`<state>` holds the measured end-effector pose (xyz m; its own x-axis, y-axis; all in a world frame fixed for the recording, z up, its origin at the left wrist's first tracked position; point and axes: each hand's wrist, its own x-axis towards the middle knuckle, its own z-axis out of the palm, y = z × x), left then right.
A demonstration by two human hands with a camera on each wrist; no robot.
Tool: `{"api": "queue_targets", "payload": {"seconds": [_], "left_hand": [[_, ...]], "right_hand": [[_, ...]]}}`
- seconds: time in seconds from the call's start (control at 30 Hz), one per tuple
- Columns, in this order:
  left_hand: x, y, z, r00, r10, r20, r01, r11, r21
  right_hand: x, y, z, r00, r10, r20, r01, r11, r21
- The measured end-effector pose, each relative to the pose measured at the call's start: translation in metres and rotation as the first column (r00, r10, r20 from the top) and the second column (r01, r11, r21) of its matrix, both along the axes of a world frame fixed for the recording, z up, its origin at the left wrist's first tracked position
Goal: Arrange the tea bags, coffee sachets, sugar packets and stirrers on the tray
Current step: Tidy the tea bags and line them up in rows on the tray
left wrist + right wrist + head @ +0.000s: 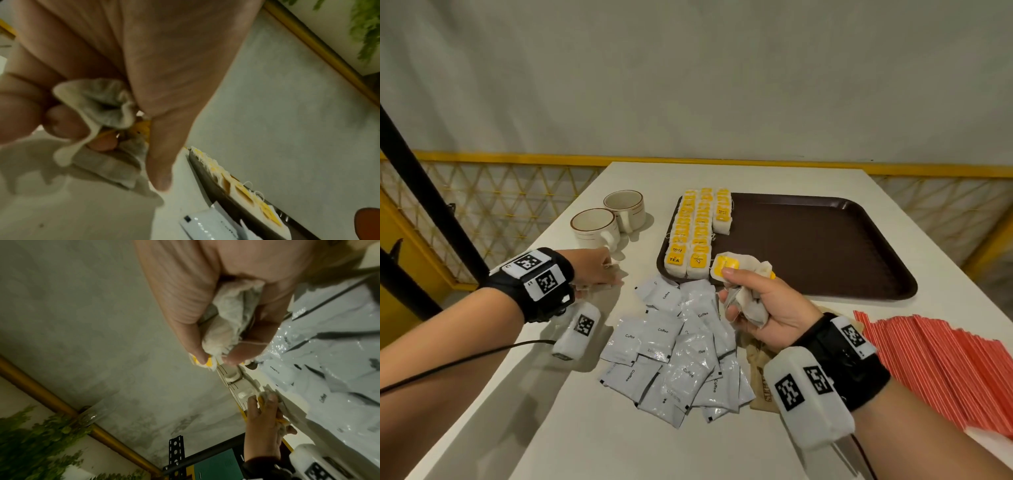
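Observation:
A dark brown tray lies on the white table, with tea bags with yellow tags set in three rows along its left side. My right hand hovers at the tray's front left corner and grips a crumpled bunch of tea bags, thumb on a yellow tag. My left hand is down on the table beside the cups, its fingers curled round more tea bags. White coffee sachets lie heaped between my hands. Red stirrers are spread at the right. Brown sugar packets lie partly hidden under my right wrist.
Two cream cups with brown rims stand left of the tray, just beyond my left hand. The tray's middle and right part is bare. A yellow rail with lattice runs behind the table. A black post slants at the far left.

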<state>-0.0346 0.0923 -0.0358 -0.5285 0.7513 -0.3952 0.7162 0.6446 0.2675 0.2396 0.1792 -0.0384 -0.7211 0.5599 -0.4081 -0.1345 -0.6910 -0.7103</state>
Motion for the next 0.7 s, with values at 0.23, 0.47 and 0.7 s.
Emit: {"api": "queue_targets", "payload": {"seconds": [0.23, 0.47, 0.7], "left_hand": [[0.004, 0.003, 0.004, 0.992, -0.082, -0.093, 0.066, 0.985, -0.159], [0.019, -0.001, 0.024, 0.888, 0.013, 0.46, -0.179, 0.931, 0.319], [0.113, 0.02, 0.024, 0.377, -0.396, 0.837, -0.293, 0.807, 0.513]], "right_hand": [[0.005, -0.001, -0.001, 1.0, 0.003, 0.008, -0.003, 1.0, 0.02], [0.01, 0.001, -0.001, 0.998, -0.058, 0.004, 0.057, 0.995, 0.079], [0.014, 0.004, -0.004, 0.988, -0.146, -0.046, 0.152, 0.961, 0.229]]}}
